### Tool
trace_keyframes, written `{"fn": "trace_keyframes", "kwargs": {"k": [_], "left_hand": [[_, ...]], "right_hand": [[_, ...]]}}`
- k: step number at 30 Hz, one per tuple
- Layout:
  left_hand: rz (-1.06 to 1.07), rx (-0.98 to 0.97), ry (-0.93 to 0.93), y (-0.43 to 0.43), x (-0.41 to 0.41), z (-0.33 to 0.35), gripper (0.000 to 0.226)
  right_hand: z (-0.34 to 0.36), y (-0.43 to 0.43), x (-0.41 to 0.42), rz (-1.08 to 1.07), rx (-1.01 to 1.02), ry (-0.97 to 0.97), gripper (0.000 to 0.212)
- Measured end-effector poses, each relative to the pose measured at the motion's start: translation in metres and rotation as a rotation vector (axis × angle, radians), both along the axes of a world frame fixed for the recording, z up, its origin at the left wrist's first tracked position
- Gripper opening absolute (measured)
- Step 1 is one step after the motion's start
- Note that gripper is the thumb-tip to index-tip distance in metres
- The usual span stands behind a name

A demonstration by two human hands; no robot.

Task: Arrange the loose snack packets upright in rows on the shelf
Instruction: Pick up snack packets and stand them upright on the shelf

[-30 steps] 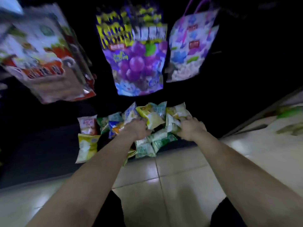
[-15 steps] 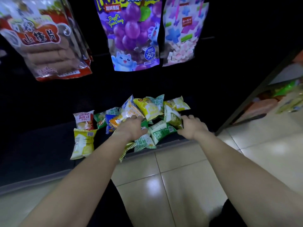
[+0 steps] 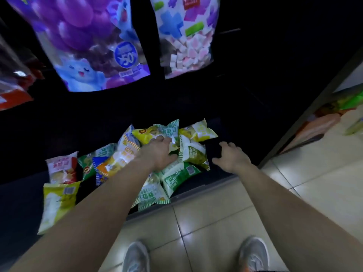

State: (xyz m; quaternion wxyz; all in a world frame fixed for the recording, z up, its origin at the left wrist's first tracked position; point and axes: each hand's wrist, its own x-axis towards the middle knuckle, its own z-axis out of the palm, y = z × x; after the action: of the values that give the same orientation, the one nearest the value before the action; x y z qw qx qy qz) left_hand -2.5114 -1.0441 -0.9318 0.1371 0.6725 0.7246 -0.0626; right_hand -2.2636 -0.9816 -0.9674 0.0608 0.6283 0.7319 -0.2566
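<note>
Several loose snack packets lie in a jumbled heap on the dark bottom shelf (image 3: 198, 190). My left hand (image 3: 157, 152) rests on the middle of the heap, its fingers on a yellow packet (image 3: 145, 135). A green-and-white packet (image 3: 191, 152) leans just right of that hand. My right hand (image 3: 230, 158) hovers over the bare dark shelf to the right of the heap, fingers spread, holding nothing. A red packet (image 3: 60, 166) and a yellow-green packet (image 3: 57, 203) lie apart at the left.
A large purple grape bag (image 3: 88, 42) and a pastel candy bag (image 3: 186, 34) hang above the shelf; a red bag (image 3: 11, 89) hangs at the far left. A neighbouring shelf unit (image 3: 322, 118) stands at the right. Tiled floor (image 3: 214, 218) and my grey shoes are below.
My right hand has let go of the heap and moved right, opening over the bare shelf. My left hand has shifted up onto the yellow packet. The camera has tilted down.
</note>
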Motion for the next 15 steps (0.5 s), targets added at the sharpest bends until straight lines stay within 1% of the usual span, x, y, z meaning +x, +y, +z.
{"fn": "trace_keyframes", "kwargs": {"k": [4, 9, 12, 15], "left_hand": [[-0.022, 0.032, -0.03, 0.07, 0.003, -0.035, 0.073], [-0.036, 0.119, -0.033, 0.131, 0.001, -0.084, 0.067], [-0.025, 0.156, -0.003, 0.151, 0.001, -0.106, 0.065], [-0.03, 0.179, 0.004, 0.163, 0.001, -0.123, 0.063]], "right_hand": [[-0.052, 0.06, -0.013, -0.06, -0.004, -0.009, 0.078], [-0.107, 0.128, -0.032, -0.139, 0.063, 0.054, 0.058], [-0.133, 0.155, -0.044, -0.18, 0.1, 0.066, 0.065], [-0.152, 0.174, -0.051, -0.239, 0.027, 0.111, 0.083]]}}
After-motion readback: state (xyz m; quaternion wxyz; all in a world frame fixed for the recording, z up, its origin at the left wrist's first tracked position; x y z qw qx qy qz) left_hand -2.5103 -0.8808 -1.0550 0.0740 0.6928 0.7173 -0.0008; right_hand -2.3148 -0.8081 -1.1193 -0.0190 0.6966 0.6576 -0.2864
